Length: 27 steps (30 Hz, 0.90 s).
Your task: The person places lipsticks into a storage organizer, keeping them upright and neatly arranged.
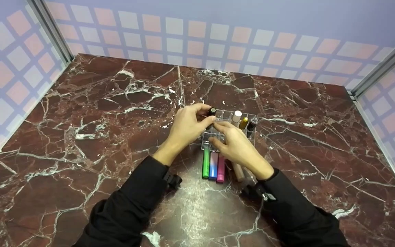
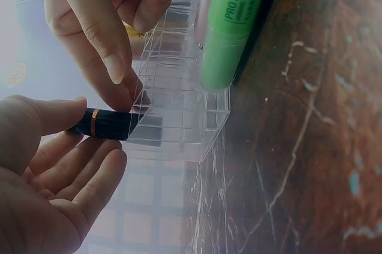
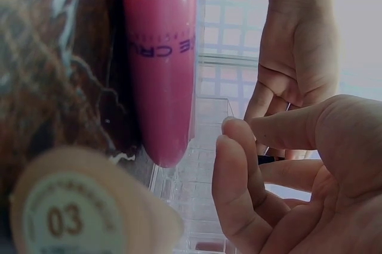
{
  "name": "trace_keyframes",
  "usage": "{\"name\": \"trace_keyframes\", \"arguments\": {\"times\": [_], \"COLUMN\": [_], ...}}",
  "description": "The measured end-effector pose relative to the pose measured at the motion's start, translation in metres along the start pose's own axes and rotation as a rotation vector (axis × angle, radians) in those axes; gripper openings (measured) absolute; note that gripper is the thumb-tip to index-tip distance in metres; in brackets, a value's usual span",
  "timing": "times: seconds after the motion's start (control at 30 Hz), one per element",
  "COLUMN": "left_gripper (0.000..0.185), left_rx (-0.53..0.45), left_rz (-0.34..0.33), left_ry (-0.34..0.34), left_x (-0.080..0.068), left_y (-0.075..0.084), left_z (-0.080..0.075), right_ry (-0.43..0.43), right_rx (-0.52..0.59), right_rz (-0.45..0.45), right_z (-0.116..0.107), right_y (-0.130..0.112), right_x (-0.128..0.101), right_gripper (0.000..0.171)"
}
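Both hands meet over the clear organiser (image 1: 228, 118) mid-desk: a dark lipstick (image 1: 212, 111) is pinched by the left hand (image 1: 187, 125); the organiser is steadied by the right hand (image 1: 237, 145). Three tubes (image 1: 243, 121) appear slotted; five tubes (image 1: 213, 165) lie beside its near edge.

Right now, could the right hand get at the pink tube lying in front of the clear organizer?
Probably yes. The pink tube lies uncovered on the table just beside the right hand, which rests on the clear organizer and holds nothing.
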<state>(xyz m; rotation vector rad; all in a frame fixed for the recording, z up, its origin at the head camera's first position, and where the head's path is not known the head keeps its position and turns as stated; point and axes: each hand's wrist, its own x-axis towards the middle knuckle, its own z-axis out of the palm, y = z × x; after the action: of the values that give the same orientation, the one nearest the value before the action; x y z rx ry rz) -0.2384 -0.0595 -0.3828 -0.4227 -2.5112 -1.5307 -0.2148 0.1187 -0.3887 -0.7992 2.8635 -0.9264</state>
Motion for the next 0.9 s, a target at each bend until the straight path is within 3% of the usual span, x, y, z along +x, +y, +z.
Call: {"name": "trace_keyframes", "arguments": {"times": [0.9], "left_gripper": [0.028], "left_rx": [0.046], "left_rz": [-0.022], "left_ry": [-0.017], "left_x": [0.0002], "left_y": [-0.0039], "left_z": [-0.0014], "right_ry": [-0.001], "right_rx": [0.001], "right_rz": [-0.004], "right_z": [0.0005], "right_y": [0.0002], "right_x": [-0.0007], "right_gripper": [0.057]}}
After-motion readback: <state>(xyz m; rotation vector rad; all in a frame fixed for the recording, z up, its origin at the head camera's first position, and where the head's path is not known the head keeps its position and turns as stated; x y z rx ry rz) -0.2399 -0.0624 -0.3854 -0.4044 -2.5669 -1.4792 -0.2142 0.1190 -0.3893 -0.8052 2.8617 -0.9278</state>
